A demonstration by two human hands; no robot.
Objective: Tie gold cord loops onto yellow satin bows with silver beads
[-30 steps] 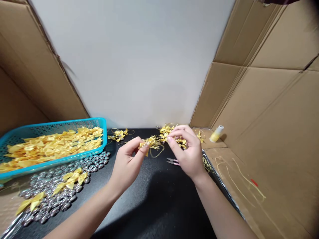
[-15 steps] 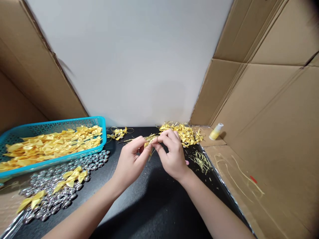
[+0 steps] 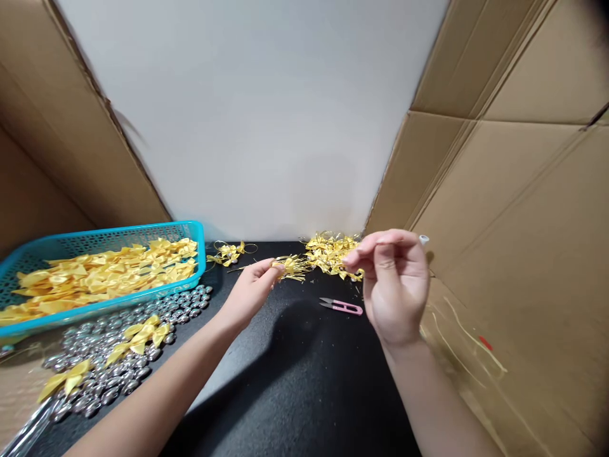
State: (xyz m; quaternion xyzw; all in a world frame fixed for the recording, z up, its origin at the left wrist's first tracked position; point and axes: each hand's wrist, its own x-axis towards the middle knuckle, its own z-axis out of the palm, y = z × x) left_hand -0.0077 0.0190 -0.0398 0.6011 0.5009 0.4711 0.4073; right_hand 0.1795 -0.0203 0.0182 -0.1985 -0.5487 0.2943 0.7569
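My left hand (image 3: 254, 282) pinches a small yellow ribbon bow (image 3: 278, 267) between thumb and fingertips, near the middle of the black table. Most of the bow is hidden by the fingers. My right hand (image 3: 394, 279) is raised to the right, well apart from the left one. Its thumb and fingers are closed together in a pinch, and what is in them, if anything, is too small to make out. Below and left of the right hand lie pink thread snips (image 3: 341, 306). Behind the left fingertips spread thin gold strands (image 3: 297, 266).
On the left stands a turquoise basket (image 3: 200, 254) of yellow bows. Silver beads (image 3: 118, 362) lie before it, with several bows (image 3: 143, 333) on top. Finished-looking gold bows (image 3: 333, 251) are heaped at the back. Cardboard walls (image 3: 523, 203) flank the table. A spool (image 3: 424, 239) is mostly hidden.
My hands were together at the bow. The right hand has moved away, right and up, uncovering the snips and covering the thread scraps; the left has shifted slightly left with the bow.
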